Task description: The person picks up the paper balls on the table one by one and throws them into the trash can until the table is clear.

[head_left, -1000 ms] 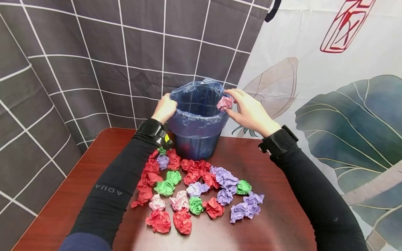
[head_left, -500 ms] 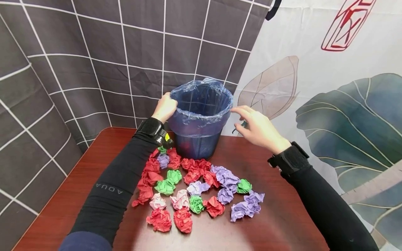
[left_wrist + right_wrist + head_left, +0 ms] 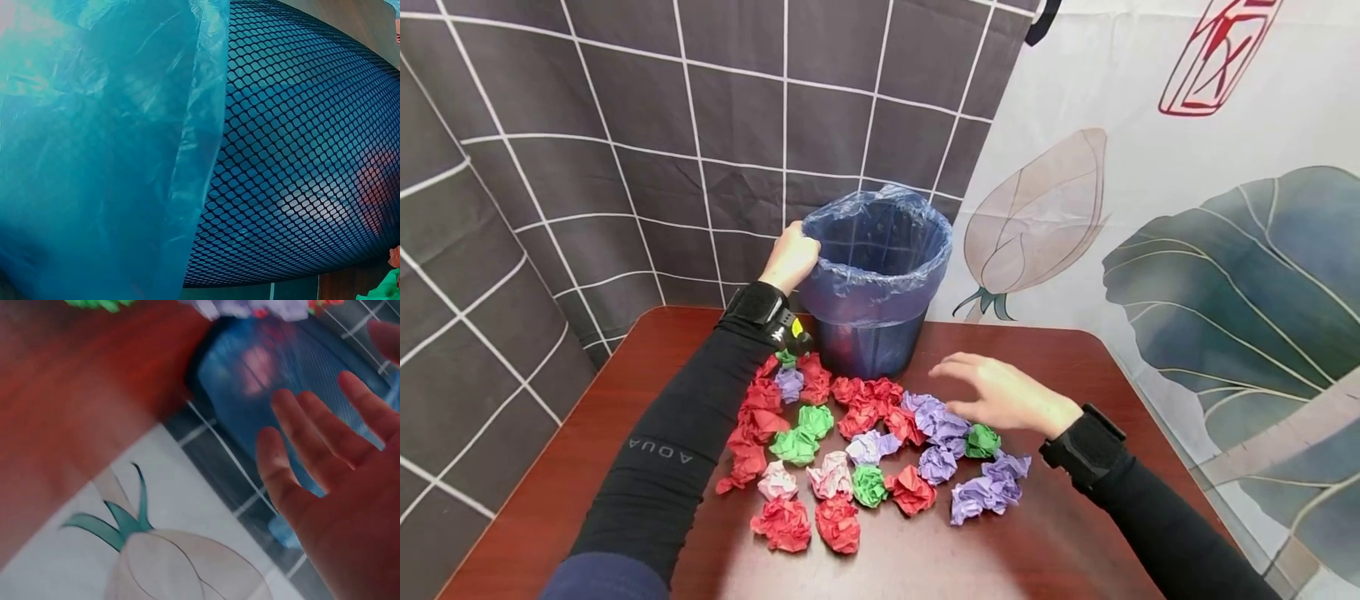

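Note:
A dark mesh trash can [image 3: 868, 346] stands at the back of the table, lined with a blue plastic bag [image 3: 880, 296] folded over its rim. My left hand [image 3: 792, 257] grips the rim on the left side, its fingertips hidden by the bag. In the left wrist view the bag's hem [image 3: 203, 125] hangs over the mesh. Pink and red shapes show through the wall. My right hand [image 3: 1000, 392], fingers spread and holding nothing, is right of the can, close by crumpled purple paper [image 3: 928, 417] and a green paper ball [image 3: 981, 442].
Several crumpled paper balls cover the front middle of the reddish-brown table [image 3: 1037, 517]: red ones [image 3: 781, 525], green ones [image 3: 796, 447], pale pink ones [image 3: 830, 477] and purple ones [image 3: 991, 492]. A grey grid cloth [image 3: 730, 117] and a white printed cloth [image 3: 1060, 75] hang behind.
The right hand let go of the pink paper ball at the can's rim, then moved away and down toward the purple paper. The left hand keeps its grip on the rim.

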A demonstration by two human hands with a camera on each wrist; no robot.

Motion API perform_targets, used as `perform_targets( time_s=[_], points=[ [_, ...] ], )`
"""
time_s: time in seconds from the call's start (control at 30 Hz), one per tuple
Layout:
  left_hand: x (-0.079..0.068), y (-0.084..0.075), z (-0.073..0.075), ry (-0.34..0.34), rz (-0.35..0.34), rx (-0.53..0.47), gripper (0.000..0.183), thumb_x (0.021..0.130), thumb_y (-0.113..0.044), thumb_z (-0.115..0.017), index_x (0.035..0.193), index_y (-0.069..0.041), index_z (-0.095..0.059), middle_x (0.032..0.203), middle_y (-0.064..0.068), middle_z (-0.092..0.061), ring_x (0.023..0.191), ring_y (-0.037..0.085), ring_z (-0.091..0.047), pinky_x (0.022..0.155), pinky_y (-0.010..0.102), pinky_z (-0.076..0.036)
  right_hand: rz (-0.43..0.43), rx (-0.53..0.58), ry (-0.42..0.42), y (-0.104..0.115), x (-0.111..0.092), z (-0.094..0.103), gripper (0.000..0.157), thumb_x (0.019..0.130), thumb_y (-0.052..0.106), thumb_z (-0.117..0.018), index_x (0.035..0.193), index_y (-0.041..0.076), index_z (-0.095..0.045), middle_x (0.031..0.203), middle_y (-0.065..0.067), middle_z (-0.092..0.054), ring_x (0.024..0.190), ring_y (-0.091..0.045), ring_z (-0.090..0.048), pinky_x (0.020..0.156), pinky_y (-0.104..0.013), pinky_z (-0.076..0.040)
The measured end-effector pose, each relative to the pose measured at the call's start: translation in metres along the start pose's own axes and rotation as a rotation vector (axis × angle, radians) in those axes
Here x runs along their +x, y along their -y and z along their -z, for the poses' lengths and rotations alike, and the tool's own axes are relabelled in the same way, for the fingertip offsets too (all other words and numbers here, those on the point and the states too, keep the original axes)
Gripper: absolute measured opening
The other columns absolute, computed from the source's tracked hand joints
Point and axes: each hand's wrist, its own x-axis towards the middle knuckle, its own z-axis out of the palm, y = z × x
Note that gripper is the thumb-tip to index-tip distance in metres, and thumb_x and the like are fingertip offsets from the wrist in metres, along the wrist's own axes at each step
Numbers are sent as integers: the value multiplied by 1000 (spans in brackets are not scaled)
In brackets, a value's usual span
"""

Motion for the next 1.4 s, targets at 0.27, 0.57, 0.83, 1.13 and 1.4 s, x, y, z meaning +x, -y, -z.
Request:
perform_targets(
  time_s=[0.27, 0.57, 0.83, 1.13, 1.4],
  points=[
    [2, 0, 0, -2, 7, -4, 58, 89, -12, -44, 144, 7, -43, 145, 27, -50, 136, 39, -47, 113, 47, -37, -64, 17, 128, 6, -7, -32, 64, 87, 30, -76, 146, 24, -53, 147, -9, -53, 130, -29, -55, 105, -53, -48],
    [0, 3, -1, 9, 9, -8, 58, 91, -13, -42, 146, 6, -41, 147, 26, -49, 137, 39, -46, 114, 48, -37, -45, -19, 36, 6, -10, -48, 60, 85, 18, -76, 142, 17, -56, 131, -3, -63, 115, -19, -61, 99, -44, -52],
    [-1, 3, 6, -2, 4, -14, 60, 90, -13, -43, 146, 7, -41, 148, 26, -48, 138, 39, -45, 114, 48, -37, -69, -25, 8, 3, -9, -49, 50, 89, 19, -74, 137, 20, -60, 122, 0, -66, 109, -17, -61, 96, -42, -53],
    [-1, 5, 3, 5, -2, -12, 57, 88, -12, -44, 142, 8, -44, 144, 26, -52, 133, 40, -49, 111, 49, -39, -52, -20, -49, -4, -16, -37, 40, 92, 20, -72, 131, 18, -63, 124, 2, -67, 114, -16, -62, 99, -41, -52],
    [5, 6, 1, 16, -11, -12, 58, 88, -12, -43, 142, 9, -43, 145, 27, -50, 134, 40, -48, 112, 49, -38, -2, 4, -138, -5, -9, -20, 34, 94, 16, -69, 128, 14, -65, 121, 1, -68, 111, -14, -63, 97, -39, -53]
  ],
)
